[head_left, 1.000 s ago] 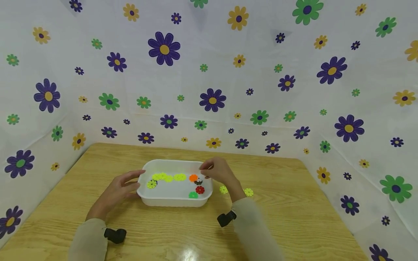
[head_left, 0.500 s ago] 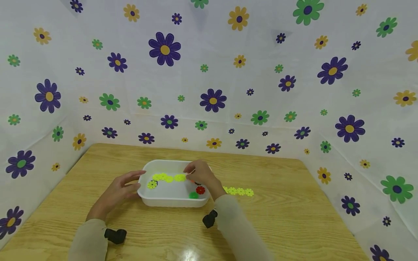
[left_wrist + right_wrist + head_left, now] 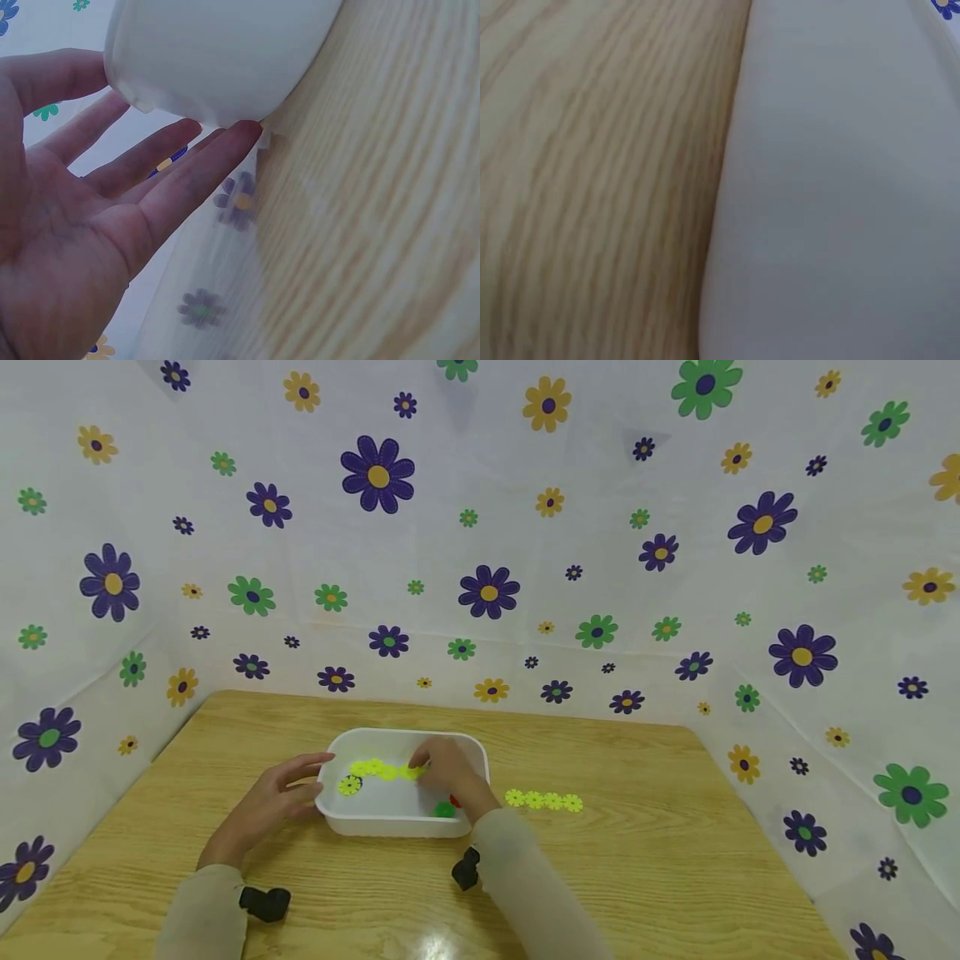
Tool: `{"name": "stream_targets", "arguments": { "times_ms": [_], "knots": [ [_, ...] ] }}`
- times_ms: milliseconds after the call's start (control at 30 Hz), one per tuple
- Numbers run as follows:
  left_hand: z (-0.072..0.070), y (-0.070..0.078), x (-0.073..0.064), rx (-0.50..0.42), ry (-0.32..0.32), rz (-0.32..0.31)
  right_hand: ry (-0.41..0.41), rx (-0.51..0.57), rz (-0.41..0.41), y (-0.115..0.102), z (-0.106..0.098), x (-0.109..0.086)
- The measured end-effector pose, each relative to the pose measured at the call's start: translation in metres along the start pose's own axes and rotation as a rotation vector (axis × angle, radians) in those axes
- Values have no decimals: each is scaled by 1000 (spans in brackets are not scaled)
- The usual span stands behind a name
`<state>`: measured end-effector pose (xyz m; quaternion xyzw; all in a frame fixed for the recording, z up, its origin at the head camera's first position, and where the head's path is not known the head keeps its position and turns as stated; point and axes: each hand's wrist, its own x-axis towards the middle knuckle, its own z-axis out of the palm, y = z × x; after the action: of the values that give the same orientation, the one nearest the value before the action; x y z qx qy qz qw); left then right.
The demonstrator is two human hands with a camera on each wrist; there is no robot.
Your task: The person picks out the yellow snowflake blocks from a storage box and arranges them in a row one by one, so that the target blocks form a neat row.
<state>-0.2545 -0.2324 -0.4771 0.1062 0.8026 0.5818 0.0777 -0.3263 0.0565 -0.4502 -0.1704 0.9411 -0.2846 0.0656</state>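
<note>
A white plastic tub (image 3: 401, 827) stands on the table with flower-shaped plastic discs inside. My left hand (image 3: 272, 793) rests its fairly straight fingers against the tub's left end; in the left wrist view its fingertips (image 3: 244, 135) touch the outer wall. My right hand (image 3: 448, 768) reaches down into the tub, its fingertips at the yellow discs (image 3: 408, 772) near the middle. Whether they pinch one is too small to tell. A row of yellow discs (image 3: 543, 800) lies on the table right of the tub. The right wrist view holds only the tub wall (image 3: 832, 195) and wood.
Inside the tub, more yellow discs (image 3: 372, 767) lie toward the back left, and one yellow disc (image 3: 349, 786) overlaps a dark one. A green disc (image 3: 444, 810) sits near the front right. A flower-print cloth (image 3: 420, 543) hangs behind the wooden table (image 3: 660, 860).
My right hand has moved left and lower within the tub, from its right rim to the yellow discs, now covering the orange disc. My left hand has stayed at the tub's end.
</note>
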Motion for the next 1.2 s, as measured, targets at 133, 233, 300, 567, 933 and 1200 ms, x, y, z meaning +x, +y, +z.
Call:
{"name": "stream_targets", "arguments": {
  "times_ms": [133, 233, 300, 567, 933, 1200],
  "knots": [
    [-1, 0, 0, -1, -2, -8, -6, -25, 11, -1, 5, 2],
    [-1, 0, 1, -5, -3, -17, -22, -34, 16, -3, 4, 1],
    [-1, 0, 1, -10, -2, -22, -26, -38, 8, -4, 4, 0],
    [0, 0, 1, -6, 17, -30, -27, -43, 7, -6, -3, -4],
    [0, 1, 1, -26, 8, -22, -59, 110, 42, -6, -20, -12],
    [0, 1, 0, -33, -1, -16, -62, 247, 77, -4, -34, -26]
  ]
}}
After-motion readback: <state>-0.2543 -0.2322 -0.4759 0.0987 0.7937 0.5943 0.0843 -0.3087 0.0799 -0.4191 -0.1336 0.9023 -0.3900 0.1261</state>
